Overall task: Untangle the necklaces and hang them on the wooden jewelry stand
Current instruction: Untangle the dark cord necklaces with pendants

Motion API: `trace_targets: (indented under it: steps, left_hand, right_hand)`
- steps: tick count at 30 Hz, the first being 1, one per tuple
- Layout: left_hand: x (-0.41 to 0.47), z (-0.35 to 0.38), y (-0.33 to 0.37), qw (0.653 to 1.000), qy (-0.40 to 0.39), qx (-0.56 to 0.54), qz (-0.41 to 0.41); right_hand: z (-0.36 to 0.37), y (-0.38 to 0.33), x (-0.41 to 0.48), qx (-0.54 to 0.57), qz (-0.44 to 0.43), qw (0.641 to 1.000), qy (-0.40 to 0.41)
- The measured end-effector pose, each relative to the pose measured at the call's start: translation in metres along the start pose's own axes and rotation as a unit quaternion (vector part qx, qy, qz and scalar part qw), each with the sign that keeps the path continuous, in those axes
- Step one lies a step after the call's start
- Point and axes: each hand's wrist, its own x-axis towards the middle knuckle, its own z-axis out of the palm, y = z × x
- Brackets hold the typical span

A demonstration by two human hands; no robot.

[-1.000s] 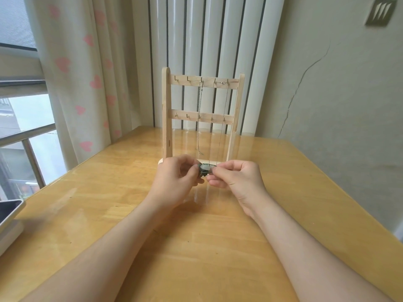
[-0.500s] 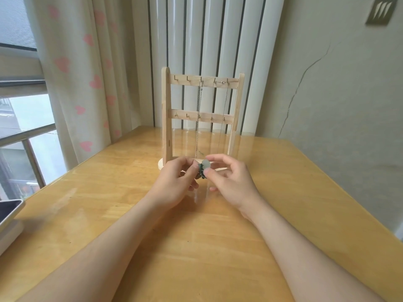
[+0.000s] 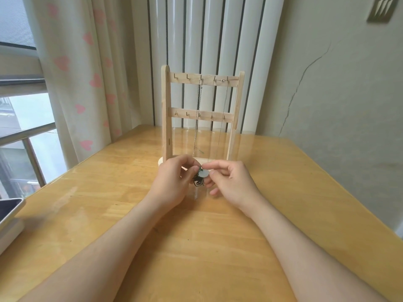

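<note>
A wooden jewelry stand (image 3: 166, 118) with two rows of small hooks stands at the back of the table. Two thin chains (image 3: 197, 118) hang from its top-row hooks down toward my hands. In front of the stand's base, my left hand (image 3: 174, 182) pinches a dark tangled bunch of pendants (image 3: 198, 181). My right hand (image 3: 231, 182) pinches a pale round pendant (image 3: 204, 173) at the top of that bunch. The two hands almost touch, just above the tabletop.
The wooden table (image 3: 196, 247) runs out to a wall on the right and curtains (image 3: 87, 73) by a window on the left. A grey device (image 3: 9, 211) lies on a white box at the table's left edge.
My right hand has turned the pale round pendant up to face me and shifted slightly; the dark bunch now hangs lower between the fingers. The left hand has barely moved.
</note>
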Motion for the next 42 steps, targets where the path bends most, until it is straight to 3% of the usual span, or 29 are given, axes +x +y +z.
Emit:
trace_targets:
  steps: [8,31,37,42]
  left_hand:
    - [0.002,-0.007,-0.002,0.996,0.004,-0.086,-0.001]
    - [0.000,-0.005,0.001,0.991,-0.070,-0.111,0.022]
    - [-0.001,-0.005,0.001,0.987,-0.070,-0.144,-0.008]
    - [-0.002,-0.004,0.004,0.991,-0.074,-0.109,0.007]
  right_hand:
    - [-0.010,0.000,-0.004,0.079,0.011,0.995,-0.068]
    - [-0.012,-0.006,0.000,-0.036,-0.054,0.997,-0.042]
    - [-0.008,-0.006,-0.001,-0.036,-0.068,0.996,-0.036]
    - [-0.005,-0.003,-0.001,-0.063,-0.061,0.996,-0.035]
